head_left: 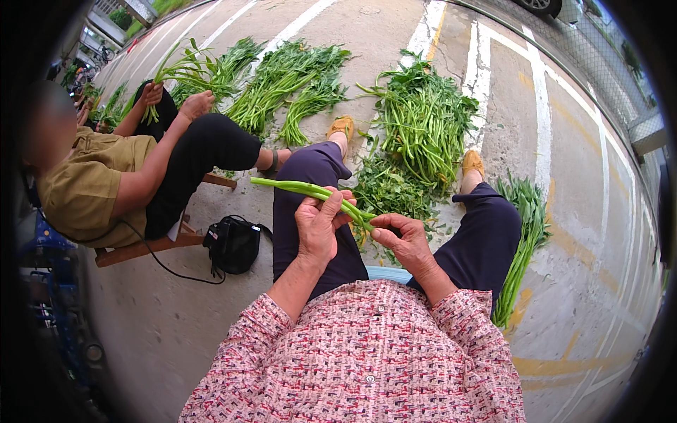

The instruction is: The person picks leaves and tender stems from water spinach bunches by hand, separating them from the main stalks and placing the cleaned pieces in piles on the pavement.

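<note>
My left hand holds a few pale green stalks that look like water spinach, raised over my lap. Their cut ends point out to the left. At the right end of the stalks, my right thumb and forefinger pinch them; my right hand has its other fingers curled. Between my feet lies a large heap of leafy stalks. Nearer to me is a pile of loose, torn leaves, partly hidden behind my hands. A long bundle of stalks rests on the ground beyond my right knee.
At my left, a person sits on a low wooden seat, holding a bunch of leafy stalks. More bundles of greens lie ahead on the left. A black bag stands on the concrete ground by my left leg.
</note>
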Available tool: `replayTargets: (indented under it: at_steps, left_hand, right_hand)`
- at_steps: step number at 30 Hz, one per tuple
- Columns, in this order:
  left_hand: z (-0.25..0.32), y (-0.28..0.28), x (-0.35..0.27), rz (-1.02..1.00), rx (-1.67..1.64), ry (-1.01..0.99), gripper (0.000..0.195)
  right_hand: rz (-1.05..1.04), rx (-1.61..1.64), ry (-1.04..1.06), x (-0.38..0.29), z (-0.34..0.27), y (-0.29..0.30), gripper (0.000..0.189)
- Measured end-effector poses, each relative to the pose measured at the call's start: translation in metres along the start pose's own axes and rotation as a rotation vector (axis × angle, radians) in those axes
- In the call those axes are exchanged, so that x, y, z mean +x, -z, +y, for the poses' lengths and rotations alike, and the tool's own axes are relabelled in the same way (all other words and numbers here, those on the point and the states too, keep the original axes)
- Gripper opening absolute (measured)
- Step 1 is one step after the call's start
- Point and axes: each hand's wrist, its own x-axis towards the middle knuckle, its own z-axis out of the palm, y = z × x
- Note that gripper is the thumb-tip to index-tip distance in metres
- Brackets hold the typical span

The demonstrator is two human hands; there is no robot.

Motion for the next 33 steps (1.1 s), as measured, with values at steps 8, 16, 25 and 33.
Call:
replayTargets:
  at_steps: [8,16,25,33]
  left_hand:
    - [0.002,0.003,-0.002,-0.172,-0.033,0.105,0.017]
    - [0.006,0.000,-0.004,-0.190,-0.002,0.151,0.027]
    - [0.006,0.004,-0.005,-0.303,0.130,0.223,0.034]
    - [0.006,0.002,-0.005,-0.241,0.082,0.228,0.036]
  right_hand:
    - [0.101,-0.237,0.119,0.008,0.012,-0.011,0.011]
    - [0.096,-0.146,0.034,0.005,0.009,-0.005,0.011]
    - [0.006,-0.263,0.162,0.006,0.005,-0.006,0.016]
    - [0.056,-0.153,0.073,0.003,0.001,-0.004,0.010]
